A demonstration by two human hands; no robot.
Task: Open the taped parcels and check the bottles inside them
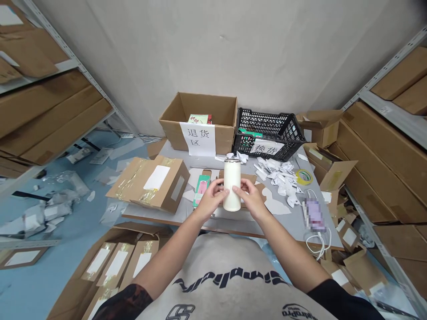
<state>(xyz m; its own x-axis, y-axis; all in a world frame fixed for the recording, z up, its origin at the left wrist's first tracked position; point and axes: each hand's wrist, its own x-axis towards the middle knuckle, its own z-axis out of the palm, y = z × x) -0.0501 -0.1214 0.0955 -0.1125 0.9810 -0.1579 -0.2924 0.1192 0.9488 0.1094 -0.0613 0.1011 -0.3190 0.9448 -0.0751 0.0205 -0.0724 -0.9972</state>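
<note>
Head view: the risk here is a drop. The smooth white bottle (231,186) stands upright in front of you, over the table's cluttered middle, and only your fingers seem to grip its sides. If they slacken or the surface proves slick, it could slip, hit the grey table (287,223), and roll toward the edge. Your left hand (211,198) is partly open and curled against the bottle's left side, and your right hand (251,200) mirrors it on the right, so the two press inward with the fingertips close together. You can't tell whether the base touches the cardboard sheet (245,179) beneath it. A slim pink-and-green box (201,190) lies just beside your left hand, and loose paper scraps (276,178) lie past your right.
</note>
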